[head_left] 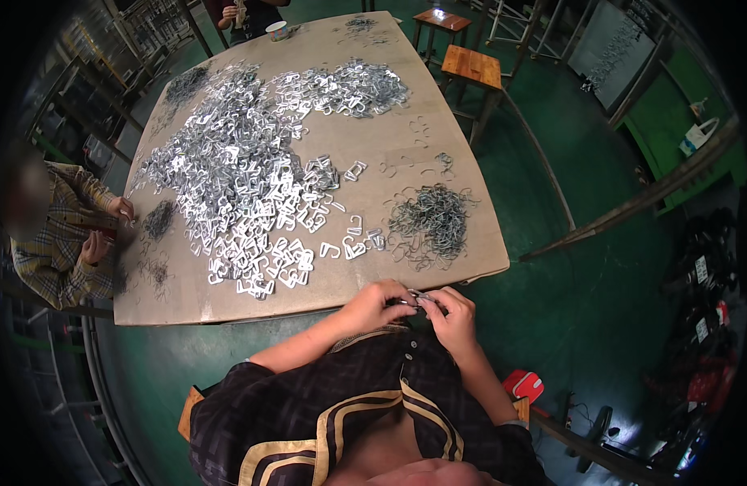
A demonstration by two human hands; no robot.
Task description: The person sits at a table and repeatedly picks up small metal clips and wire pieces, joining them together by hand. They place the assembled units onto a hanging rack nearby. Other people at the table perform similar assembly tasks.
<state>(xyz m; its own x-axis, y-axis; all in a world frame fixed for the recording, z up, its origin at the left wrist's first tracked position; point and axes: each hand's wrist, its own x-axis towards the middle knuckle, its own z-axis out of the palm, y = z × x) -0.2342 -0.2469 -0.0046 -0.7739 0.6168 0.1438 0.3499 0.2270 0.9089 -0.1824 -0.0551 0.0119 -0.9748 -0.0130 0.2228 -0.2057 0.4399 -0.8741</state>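
Note:
Just off the table's near edge, my left hand [378, 308] and my right hand [454, 316] meet with their fingertips pinched. Between them is a small grey metal piece [423, 297], largely covered by the fingers, so its exact shape is hard to tell. Beyond my right hand lies a tangled heap of thin bent wire clips [430, 220]. Farther left spreads a large pile of shiny flat metal hooks [248, 166], with a few loose hooks [355, 226] closer to the wire heap.
The cardboard-covered table [341, 146] also carries smaller dark wire heaps [158, 220] and a paper cup [277, 31]. A co-worker in a plaid shirt [61, 243] sits at the left; another person [256, 16] is at the far side. Wooden stools [472, 66] stand right.

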